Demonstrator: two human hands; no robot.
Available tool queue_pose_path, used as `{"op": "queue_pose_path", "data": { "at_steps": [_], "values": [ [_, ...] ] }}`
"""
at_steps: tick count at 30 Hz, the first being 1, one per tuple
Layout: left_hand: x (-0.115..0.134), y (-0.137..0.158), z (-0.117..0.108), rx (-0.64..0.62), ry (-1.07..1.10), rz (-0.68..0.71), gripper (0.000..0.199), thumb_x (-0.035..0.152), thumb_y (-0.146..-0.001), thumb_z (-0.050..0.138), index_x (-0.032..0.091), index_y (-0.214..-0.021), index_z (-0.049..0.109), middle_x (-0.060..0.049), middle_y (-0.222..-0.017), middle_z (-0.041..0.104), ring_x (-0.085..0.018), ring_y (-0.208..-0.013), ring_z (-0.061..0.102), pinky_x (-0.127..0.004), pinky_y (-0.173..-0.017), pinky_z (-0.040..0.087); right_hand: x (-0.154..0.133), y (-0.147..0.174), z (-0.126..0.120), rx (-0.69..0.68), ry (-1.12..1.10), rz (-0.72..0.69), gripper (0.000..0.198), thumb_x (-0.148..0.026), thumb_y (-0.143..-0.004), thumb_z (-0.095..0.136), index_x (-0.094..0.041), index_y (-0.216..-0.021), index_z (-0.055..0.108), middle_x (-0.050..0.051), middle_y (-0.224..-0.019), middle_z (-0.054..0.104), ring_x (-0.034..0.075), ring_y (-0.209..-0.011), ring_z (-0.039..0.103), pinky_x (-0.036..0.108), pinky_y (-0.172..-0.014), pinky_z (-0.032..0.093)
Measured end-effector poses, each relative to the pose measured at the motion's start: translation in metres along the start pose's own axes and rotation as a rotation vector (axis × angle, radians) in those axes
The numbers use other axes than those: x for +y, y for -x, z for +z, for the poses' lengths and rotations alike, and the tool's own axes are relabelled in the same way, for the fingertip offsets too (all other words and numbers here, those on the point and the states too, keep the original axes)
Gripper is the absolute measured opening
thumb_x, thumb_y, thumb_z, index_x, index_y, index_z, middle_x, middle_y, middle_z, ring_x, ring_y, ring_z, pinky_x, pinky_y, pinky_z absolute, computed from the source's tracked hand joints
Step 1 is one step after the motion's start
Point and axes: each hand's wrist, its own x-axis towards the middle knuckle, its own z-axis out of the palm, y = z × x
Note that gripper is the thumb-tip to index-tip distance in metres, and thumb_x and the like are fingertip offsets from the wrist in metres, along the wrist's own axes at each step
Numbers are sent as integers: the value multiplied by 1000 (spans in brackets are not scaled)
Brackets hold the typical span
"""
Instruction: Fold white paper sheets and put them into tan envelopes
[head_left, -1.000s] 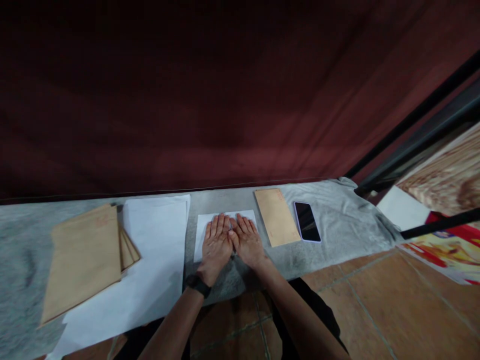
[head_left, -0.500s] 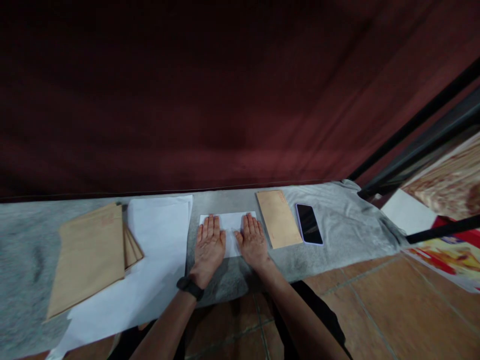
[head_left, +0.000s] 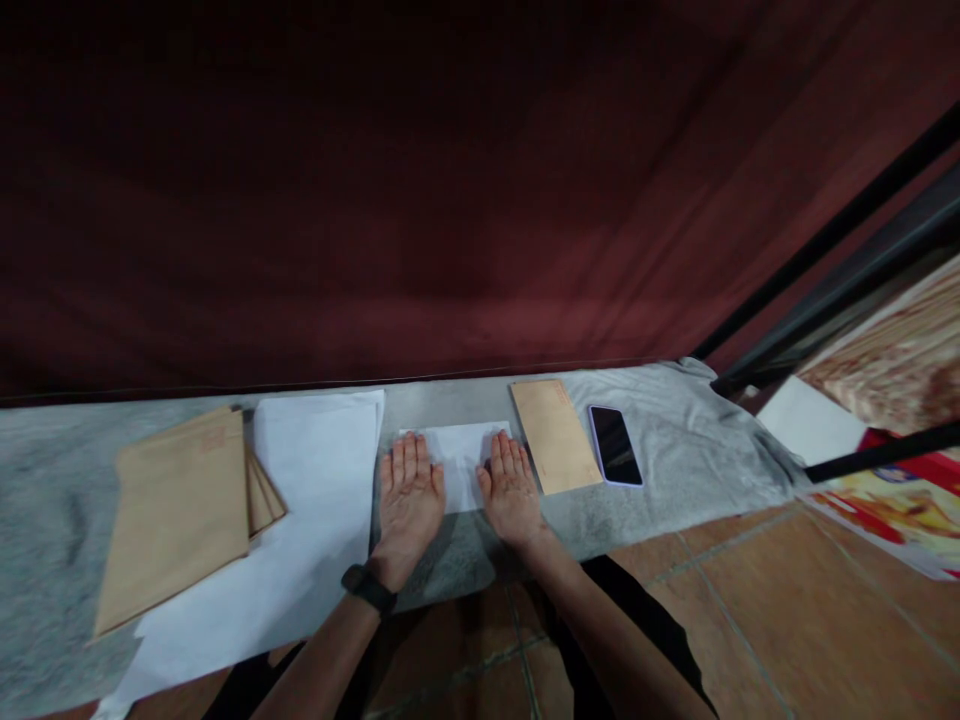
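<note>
A folded sheet of white paper lies flat on the grey cloth in front of me. My left hand rests palm down over its left end, fingers stretched out and thumb apart. Over the right end lies my right hand, also flat with its fingers extended. Both hands hide the paper's side edges. Just to the right of my right hand is a brown envelope, lying at a slant.
Large white sheets lie at left, partly under a stack of brown envelopes. A phone in a lilac case sits right of the single envelope. Grey cloth covers the surface; a dark red curtain hangs behind. Black bars stand at right.
My hands have slid apart toward the ends of the folded paper, the left one moving further left, so more of its middle shows.
</note>
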Motion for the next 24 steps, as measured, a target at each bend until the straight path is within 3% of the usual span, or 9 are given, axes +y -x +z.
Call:
{"op": "queue_pose_path", "data": {
  "at_steps": [5,8,14,24],
  "values": [
    [17,27,-6,-126,28,214,60,19,-97,28,7,-155,31,-16,-161,35,-26,-154,21,-50,-125,24,-14,18,-10,-86,-104,-191,56,-34,-106,32,-10,-157,32,12,-161,37,23,-151,32,44,-123,33],
    [16,36,-6,-171,19,244,59,18,-96,29,7,-154,35,-16,-161,36,-26,-154,21,-48,-124,26,-14,26,-10,-102,-110,-213,54,-36,-106,36,-13,-155,37,11,-158,43,22,-148,37,44,-122,34],
    [2,31,-7,-149,27,151,60,30,-99,32,4,-153,35,-20,-161,34,-27,-153,24,-49,-123,28,-1,31,-8,-63,-45,-189,63,-44,-104,41,-10,-156,33,16,-159,39,27,-149,35,47,-120,35],
    [-20,22,-3,-122,18,-23,61,33,-100,35,0,-151,37,-25,-160,33,-34,-151,27,-54,-122,28,12,33,-6,-43,29,-102,59,-38,-106,36,-6,-156,32,20,-157,41,31,-147,37,50,-118,35]
  ]
}}
